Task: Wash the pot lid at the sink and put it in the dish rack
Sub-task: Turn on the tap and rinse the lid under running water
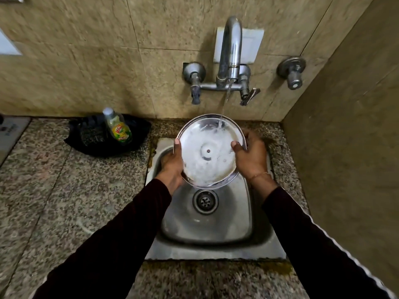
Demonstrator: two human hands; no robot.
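While water runs from the tap (230, 50), I'm over the counter (64, 190), its steel sink (207, 225) set near the corner where two walls meet. Largest thing in play: the pot lid (210, 151), tilted over the basin, underside facing me, so the stream strikes its upper part and suds sheet down toward the drain (205, 201). Left hand (171, 162) cradles the left edge, thumb hooked over the rim, fingers hidden behind. Right hand (251, 157) clamps the right edge, thumb on the face, fingers curled round the back. Room's tight to the right, with that wall close; open counter lies left, past the soap bottle (118, 127) on its dark cloth (90, 143). No dish rack in sight.
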